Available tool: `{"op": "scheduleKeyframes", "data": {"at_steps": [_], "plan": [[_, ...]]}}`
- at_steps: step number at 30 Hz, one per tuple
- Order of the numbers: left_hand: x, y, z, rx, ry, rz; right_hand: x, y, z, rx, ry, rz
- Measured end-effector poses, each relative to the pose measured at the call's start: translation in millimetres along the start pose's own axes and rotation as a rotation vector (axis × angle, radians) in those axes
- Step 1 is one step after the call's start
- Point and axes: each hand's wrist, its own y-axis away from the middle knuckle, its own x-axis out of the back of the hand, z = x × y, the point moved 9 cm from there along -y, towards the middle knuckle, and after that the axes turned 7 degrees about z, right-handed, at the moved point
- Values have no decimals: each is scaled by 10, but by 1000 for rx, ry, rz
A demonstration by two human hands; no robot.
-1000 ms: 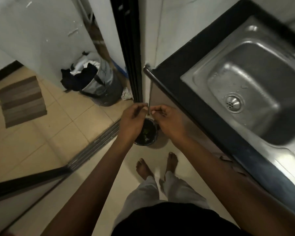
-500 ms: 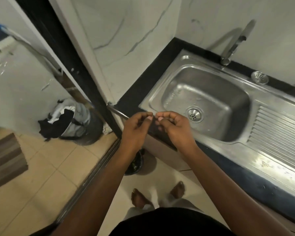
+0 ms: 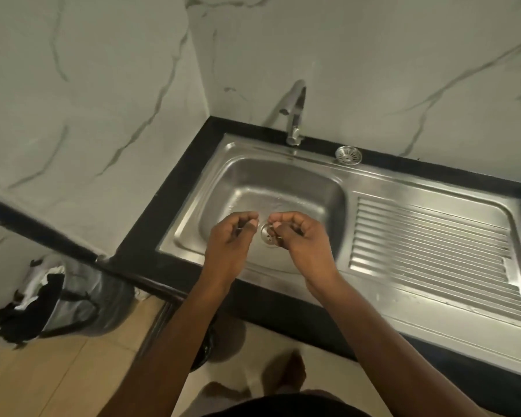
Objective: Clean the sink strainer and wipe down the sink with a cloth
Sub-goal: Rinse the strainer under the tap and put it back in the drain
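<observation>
- Head view, only one; every place below is given off the drain point(image 3: 269, 236)
- Drain sits in the basin floor of the sink point(image 3: 283, 182), uncovered, seen in the gap between the two hands
- Sink strainer point(image 3: 348, 155): out of the drain, parked on the sink's back rim, up and to the right of the drain, just right of the faucet point(image 3: 295, 121). Likely put there so the drain is reachable and the strainer is near the water
- Left hand point(image 3: 230, 239): just left of the drain, above the basin, fingers curled in, thumb against fingertips. Thin bright glint at the fingertips, too small to say if anything is pinched
- Right hand point(image 3: 304, 239): just right of the drain, same curled pinch posture, same doubt; cannot tell what it holds, if anything
- Hands close together but apart, neither touching the steel. My read: held over the basin so anything shed or rinsed goes down the drain, not onto the counter point(image 3: 169, 206)
- Drainboard point(image 3: 427, 245): right of the drain, ribbed
- Bin point(image 3: 82, 299): on the floor, well to the lower left of the drain, beyond the counter edge, dark and white material hanging over its rim
- No cloth in frame
- Judgement: strainer step underway, wipe-down not yet begun; next move probably calls for a reach past the drain to the faucet or the strainer
</observation>
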Motion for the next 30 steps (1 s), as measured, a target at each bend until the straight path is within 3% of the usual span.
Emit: {"op": "scheduleKeyframes", "data": {"at_steps": [18, 30], "plan": [[-1433, -1017, -14, 48, -94, -343, 1040, -994, 112, -68, -5, 430], [-2246, -1765, -77, 36, -196, -387, 1655, -2140, 323, -131, 235, 568]]}}
